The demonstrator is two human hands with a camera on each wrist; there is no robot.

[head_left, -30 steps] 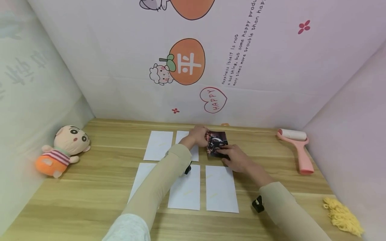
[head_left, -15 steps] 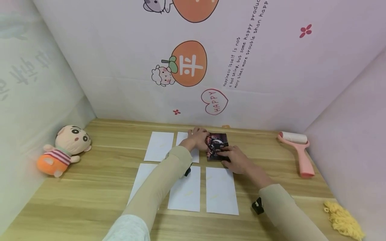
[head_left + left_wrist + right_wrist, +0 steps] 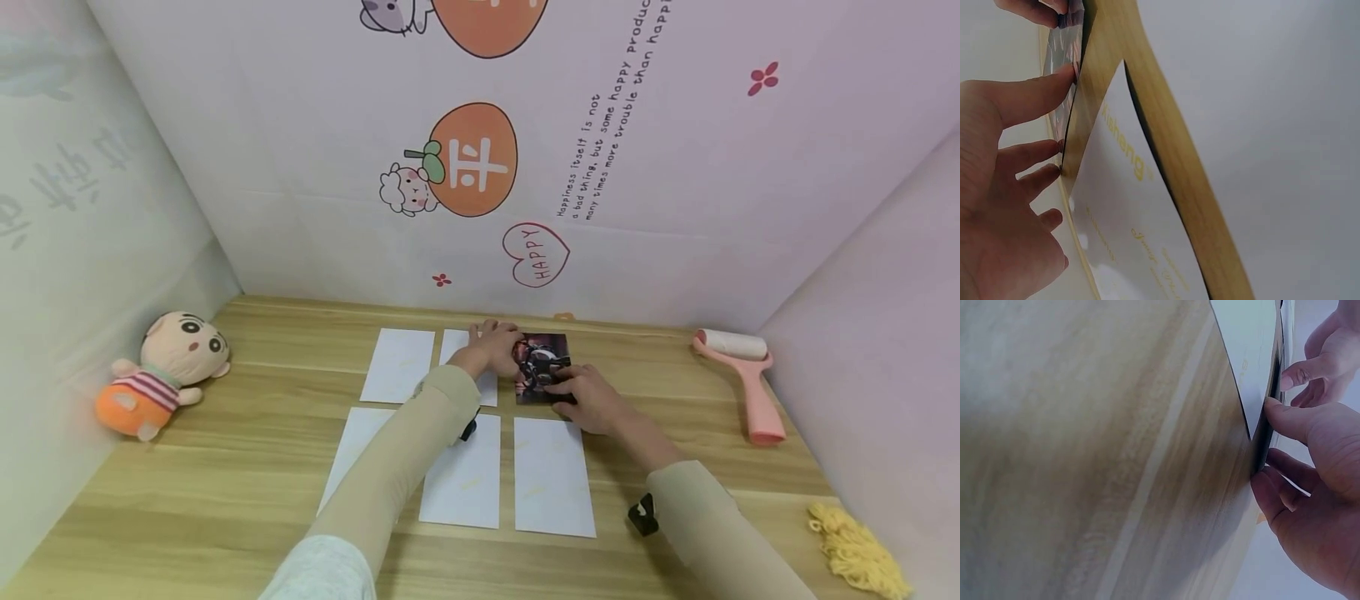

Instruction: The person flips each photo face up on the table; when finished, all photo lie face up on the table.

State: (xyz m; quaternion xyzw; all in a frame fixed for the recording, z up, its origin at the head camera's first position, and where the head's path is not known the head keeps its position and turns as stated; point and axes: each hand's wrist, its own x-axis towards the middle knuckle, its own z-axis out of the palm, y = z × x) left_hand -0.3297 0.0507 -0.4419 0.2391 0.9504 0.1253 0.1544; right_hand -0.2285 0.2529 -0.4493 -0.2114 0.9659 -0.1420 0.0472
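A dark, glossy photo print (image 3: 542,346) with red and white parts lies at the right end of the far row. My left hand (image 3: 495,346) holds its left edge, thumb and bent fingertips against the print. From the right, my right hand (image 3: 591,400) holds the near right corner between thumb and fingers. The print's underside is hidden. Beside it lie several white sheets in two rows; one sheet (image 3: 1129,194) shows yellow lettering in the left wrist view. A white sheet (image 3: 553,475) lies directly in front of the photo print.
A plush doll (image 3: 161,375) leans by the left wall. To the right are a pink-handled lint roller (image 3: 750,383) and a bundle of yellow yarn (image 3: 858,550). A printed white backdrop (image 3: 300,167) rises behind the wooden tabletop (image 3: 187,517).
The left hand's fingers have spread a little at the print's left edge. Both hands stay at the photo print, which hardly moves. The head view has shifted slightly.
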